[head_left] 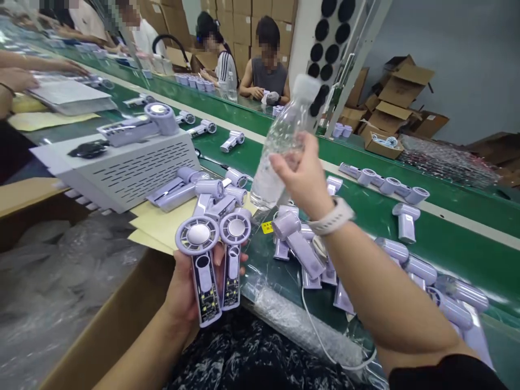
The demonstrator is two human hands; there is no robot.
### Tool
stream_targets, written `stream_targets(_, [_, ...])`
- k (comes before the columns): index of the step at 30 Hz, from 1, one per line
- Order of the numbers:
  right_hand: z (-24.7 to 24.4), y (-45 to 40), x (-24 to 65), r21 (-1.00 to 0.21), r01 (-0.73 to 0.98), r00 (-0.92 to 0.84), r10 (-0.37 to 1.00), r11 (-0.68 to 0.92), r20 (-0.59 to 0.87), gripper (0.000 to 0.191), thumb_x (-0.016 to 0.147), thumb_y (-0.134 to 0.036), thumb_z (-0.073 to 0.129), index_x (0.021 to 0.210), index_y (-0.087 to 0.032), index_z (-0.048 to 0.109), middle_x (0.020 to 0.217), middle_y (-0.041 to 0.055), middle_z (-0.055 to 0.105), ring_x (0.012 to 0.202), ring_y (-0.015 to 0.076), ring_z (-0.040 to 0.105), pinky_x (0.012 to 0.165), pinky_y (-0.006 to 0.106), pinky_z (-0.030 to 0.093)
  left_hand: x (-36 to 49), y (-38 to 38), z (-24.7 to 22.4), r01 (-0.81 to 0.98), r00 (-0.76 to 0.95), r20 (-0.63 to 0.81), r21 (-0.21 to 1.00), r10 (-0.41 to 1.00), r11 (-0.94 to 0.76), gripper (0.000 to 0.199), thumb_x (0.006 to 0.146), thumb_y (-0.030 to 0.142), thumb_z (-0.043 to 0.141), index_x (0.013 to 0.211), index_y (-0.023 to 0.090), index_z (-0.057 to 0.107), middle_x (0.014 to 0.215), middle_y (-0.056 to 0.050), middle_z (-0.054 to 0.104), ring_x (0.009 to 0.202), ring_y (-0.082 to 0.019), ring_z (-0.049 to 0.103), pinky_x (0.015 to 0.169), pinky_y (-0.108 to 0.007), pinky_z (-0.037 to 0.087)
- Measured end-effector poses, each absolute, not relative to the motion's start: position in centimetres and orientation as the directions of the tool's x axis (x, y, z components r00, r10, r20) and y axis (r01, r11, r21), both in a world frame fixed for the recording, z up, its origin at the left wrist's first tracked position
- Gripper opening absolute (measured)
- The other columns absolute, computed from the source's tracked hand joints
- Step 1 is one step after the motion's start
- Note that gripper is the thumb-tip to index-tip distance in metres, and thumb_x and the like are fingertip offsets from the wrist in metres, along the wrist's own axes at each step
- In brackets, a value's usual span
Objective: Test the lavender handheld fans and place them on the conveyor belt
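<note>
My left hand (182,281) is wrapped round two lavender handheld fans, a nearer handheld fan (199,234) and a second handheld fan (235,228) beside it. Both have open handle fronts that show dark circuit boards. Raised over the bench, my right hand (303,170) grips a clear plastic water bottle (280,141) with a white cap; the bottle is tilted and partly full. Below the right forearm lies a heap of lavender fans (300,244). More fans (209,189) lie just beyond my left hand, on yellow paper (158,219).
A grey slotted metal box (142,168) stands at left with fan parts on top. Fans rest along the green conveyor (365,216). A bubble-wrap roll (300,319) and a white cable (312,319) lie at the front edge. Several people work across and to the left.
</note>
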State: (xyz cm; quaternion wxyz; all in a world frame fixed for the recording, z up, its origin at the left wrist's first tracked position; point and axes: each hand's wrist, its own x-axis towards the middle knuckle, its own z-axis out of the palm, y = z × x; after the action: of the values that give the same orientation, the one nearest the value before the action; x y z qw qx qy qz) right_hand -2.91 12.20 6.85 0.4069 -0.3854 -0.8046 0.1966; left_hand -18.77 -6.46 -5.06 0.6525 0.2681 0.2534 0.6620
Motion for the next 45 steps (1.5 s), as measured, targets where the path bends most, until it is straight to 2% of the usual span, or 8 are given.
stream_targets(6, [3.4, 12.1, -3.2, -0.678, 0.597, -0.452, 0.878, 0.428, 0.157, 0.074, 0.085, -0.031, 0.081, 0.145, -0.006, 0.047, 0.123, 0.0256, 0.072, 0.11, 0.0381, 0.072, 0.097, 0.055, 0.055, -18.4, -6.8, -5.2, -0.751, 0.05, 0.009, 0.66, 0.999, 0.032, 0.06, 0.073, 0.077, 0.073, 0.077, 0.016, 0.071, 0.114, -0.012, 0.078, 0.098, -0.027, 0.075, 0.083, -0.038, 0.065])
stream_targets(11, [4.9, 10.1, 10.3, -0.581, 0.689, -0.183, 0.879, 0.434, 0.44, 0.022, 0.089, -0.031, 0.068, 0.106, -0.018, 0.075, 0.104, 0.0122, 0.077, 0.094, 0.0296, 0.073, 0.093, 0.053, 0.055, -17.7, -5.3, -5.2, -0.756, 0.106, 0.039, 0.652, 0.994, 0.055, 0.062, 0.075, 0.077, 0.071, 0.076, 0.016, 0.069, 0.114, -0.014, 0.077, 0.097, -0.028, 0.075, 0.082, -0.038, 0.064])
stream_targets(18, [-1.9, 8.4, 16.5, -0.54, 0.753, -0.14, 0.894, 0.375, 0.425, 0.024, 0.084, -0.037, 0.07, 0.062, -0.029, 0.072, 0.091, 0.0129, 0.074, 0.09, 0.031, 0.069, 0.086, 0.049, 0.054, -11.8, -3.3, -3.3, -0.778, 0.323, 0.077, 0.588, 0.943, 0.219, 0.064, 0.073, 0.078, 0.071, 0.075, 0.015, 0.067, 0.111, -0.014, 0.076, 0.097, -0.028, 0.074, 0.083, -0.038, 0.062])
stream_targets(25, [2.3, 0.7, 16.3, -0.611, 0.652, -0.06, 0.833, 0.45, 0.55, 0.014, 0.093, -0.03, 0.065, 0.082, -0.025, 0.073, 0.109, 0.0099, 0.07, 0.105, 0.0305, 0.065, 0.089, 0.049, 0.053, -7.0, -4.1, -3.5, -0.771, 0.465, 0.02, 0.501, 0.885, 0.394, 0.065, 0.074, 0.08, 0.069, 0.075, 0.015, 0.065, 0.102, -0.014, 0.076, 0.097, -0.029, 0.074, 0.08, -0.035, 0.061])
stream_targets(30, [1.1, -2.7, 14.3, -0.876, 0.228, -0.053, 0.904, 0.425, 0.425, 0.008, 0.092, -0.035, 0.073, 0.096, -0.028, 0.069, 0.122, 0.0074, 0.066, 0.114, 0.0269, 0.066, 0.091, 0.043, 0.056, -4.4, -4.4, -3.5, -0.746, 0.567, 0.049, 0.454, 0.822, 0.488, 0.066, 0.074, 0.083, 0.066, 0.075, 0.017, 0.062, 0.09, -0.011, 0.076, 0.089, -0.027, 0.075, 0.076, -0.034, 0.061])
stream_targets(33, [-0.5, -2.7, 14.0, -0.952, 0.078, -0.032, 0.955, 0.296, 0.294, 0.046, 0.093, -0.049, 0.07, 0.133, -0.031, 0.057, 0.134, 0.0106, 0.065, 0.114, 0.0292, 0.067, 0.086, 0.044, 0.06, -3.4, -4.5, -3.3, -0.72, 0.619, 0.056, 0.438, 0.783, 0.538, 0.068, 0.073, 0.085, 0.064, 0.074, 0.018, 0.061, 0.088, -0.012, 0.077, 0.086, -0.026, 0.076, 0.076, -0.034, 0.061])
stream_targets(37, [-1.0, -3.3, 14.1, -0.959, 0.185, -0.083, 0.976, 0.215, 0.203, 0.049, 0.105, -0.056, 0.042, 0.144, -0.031, 0.057, 0.119, 0.0109, 0.074, 0.1, 0.0334, 0.073, 0.074, 0.048, 0.062, -3.1, -4.4, -3.6, -0.723, 0.628, 0.06, 0.415, 0.776, 0.552, 0.067, 0.073, 0.085, 0.065, 0.072, 0.018, 0.058, 0.085, -0.01, 0.075, 0.089, -0.027, 0.075, 0.075, -0.035, 0.061])
stream_targets(45, [0.5, -3.4, 14.0, -0.862, 0.379, 0.004, 0.931, 0.337, 0.366, 0.042, 0.107, -0.047, 0.039, 0.126, -0.03, 0.072, 0.12, 0.0085, 0.076, 0.114, 0.0331, 0.07, 0.098, 0.054, 0.055, -3.3, -4.6, -3.6, -0.7, 0.661, 0.084, 0.428, 0.746, 0.572, 0.072, 0.065, 0.089, 0.068, 0.064, 0.018, 0.054, 0.088, -0.012, 0.073, 0.081, -0.03, 0.074, 0.066, -0.037, 0.059])
